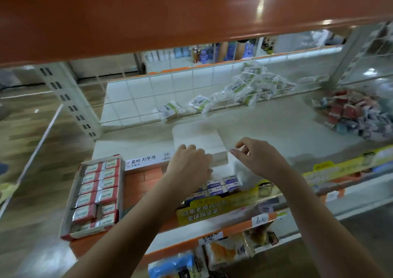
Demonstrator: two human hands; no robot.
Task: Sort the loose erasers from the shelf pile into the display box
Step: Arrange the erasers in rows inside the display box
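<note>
An orange shelf board (170,12) fills the top of the view, glossy, with streaks of ceiling light reflected on it. Below it, a pale shelf surface (276,124) runs back to a white wire grid divider (148,90). A cream slotted upright post (68,99) stands at the left corner of the unit. To the left lies a wood-pattern floor (32,129) with a soft sheen. Through the gap under the orange board, another aisle's shelves (191,54) show blurred bottles and packets. A yellow price strip (329,167) lines the shelf's front edge.
</note>
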